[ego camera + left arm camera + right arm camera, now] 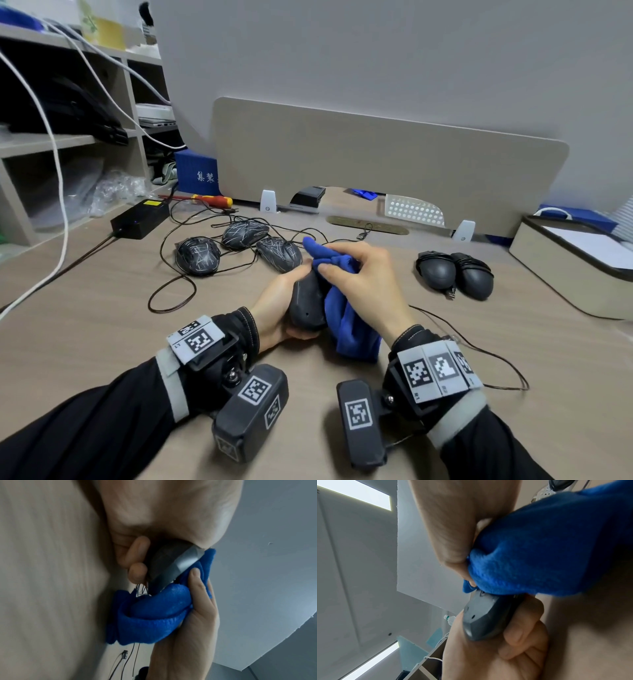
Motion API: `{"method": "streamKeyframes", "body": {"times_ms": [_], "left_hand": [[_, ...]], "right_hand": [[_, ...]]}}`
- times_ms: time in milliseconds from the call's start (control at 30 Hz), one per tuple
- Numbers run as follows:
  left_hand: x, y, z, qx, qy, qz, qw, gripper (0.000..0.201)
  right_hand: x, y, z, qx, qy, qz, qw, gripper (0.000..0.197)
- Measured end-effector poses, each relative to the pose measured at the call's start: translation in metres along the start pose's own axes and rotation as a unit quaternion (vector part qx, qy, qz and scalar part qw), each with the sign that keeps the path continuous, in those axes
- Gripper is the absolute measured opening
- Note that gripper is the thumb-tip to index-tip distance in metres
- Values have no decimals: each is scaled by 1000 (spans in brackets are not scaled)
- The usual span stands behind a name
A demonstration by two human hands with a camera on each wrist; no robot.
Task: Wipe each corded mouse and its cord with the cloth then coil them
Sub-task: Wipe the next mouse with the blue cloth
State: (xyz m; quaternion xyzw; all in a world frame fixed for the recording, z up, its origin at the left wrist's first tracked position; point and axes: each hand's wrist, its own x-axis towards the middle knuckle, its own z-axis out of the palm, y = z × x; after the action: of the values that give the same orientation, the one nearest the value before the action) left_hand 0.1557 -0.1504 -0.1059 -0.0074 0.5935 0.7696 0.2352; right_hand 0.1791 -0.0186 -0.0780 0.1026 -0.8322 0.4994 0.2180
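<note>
Nearest, over the front of the table (102, 308): left hand (274, 310), fingers curled round a black mouse (306, 305) held just above the surface, underside turned up. Right hand (363, 281), fingers and thumb clamped on a bunched blue cloth (349, 329); cloth pressed against the far end of the mouse, its loose end hanging to the table between the wrists. The wrist views show the cloth touching the mouse's front end, left fingertips (137, 572) wrapped on its side. A thin dark cord (479, 353) trails across the table right of the right wrist. Both forearms in black sleeves with tagged camera mounts. Middle distance, left: three black mice with pale scratch-like markings (198, 255) (245, 233) (279, 253), cords loose and tangled around them. Middle distance, right: two plain black mice (436, 270) (476, 279) side by side, touching, cords wrapped round their bodies. Further left: black power brick (140, 217), red-and-yellow screwdriver (209, 199). Right edge: beige box (561, 274) with dark rim. Far: beige divider panel (376, 164) standing on the table's rear edge; shelving (68, 144) at left with white cables hanging across it.
</note>
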Motion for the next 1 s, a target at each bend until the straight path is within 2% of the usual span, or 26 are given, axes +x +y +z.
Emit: {"method": "streamKeyframes", "body": {"times_ms": [100, 267, 400, 567, 667, 767, 900, 1000], "left_hand": [[1, -1, -1, 15, 10, 0, 1000, 43], [5, -2, -6, -5, 24, -5, 1000, 40], [2, -2, -2, 4, 4, 3, 1000, 38], [2, -1, -7, -14, 30, 9, 999, 40], [2, -4, -6, 19, 12, 3, 1000, 44], [-2, -2, -2, 40, 8, 8, 999, 42], [-8, 6, -2, -13, -3, 28, 1000, 45], [-9, 10, -8, -56, -35, 44, 997, 56]], "right_hand": [[1, 6, 0, 7, 29, 33, 999, 26], [0, 2, 0, -17, -16, -20, 1000, 26], [3, 8, -2, -6, 26, 14, 1000, 27], [-3, 0, 1, -1, -43, -32, 999, 26], [1, 7, -1, 22, 18, -4, 1000, 28], [2, 8, -3, 36, 49, 18, 998, 28], [2, 4, -9, 76, 171, 29, 982, 13], [4, 5, -17, 128, 244, 35, 961, 17]]}}
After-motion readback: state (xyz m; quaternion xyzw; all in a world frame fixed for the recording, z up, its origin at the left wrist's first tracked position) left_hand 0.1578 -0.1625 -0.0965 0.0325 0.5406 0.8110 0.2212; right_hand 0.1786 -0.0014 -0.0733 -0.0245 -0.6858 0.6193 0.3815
